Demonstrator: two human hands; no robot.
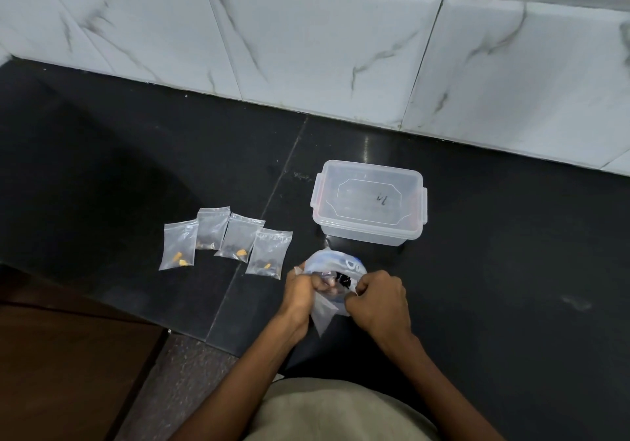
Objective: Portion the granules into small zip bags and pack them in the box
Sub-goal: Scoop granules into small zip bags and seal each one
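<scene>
While both hands, left (300, 287) and right (378, 299), grip the white-and-blue plastic pouch of dark granules (335, 267) before the lidded clear plastic box (370, 202), four filled small zip bags (226, 238) lie left on the black counter (102, 168).

Both forearms bare, no sleeves in view; beige garment (337, 410) at the bottom edge

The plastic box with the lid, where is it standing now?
In the head view the plastic box stands lid-on on the black counter, right of centre, just beyond both hands and right of the four small zip bags.
</scene>
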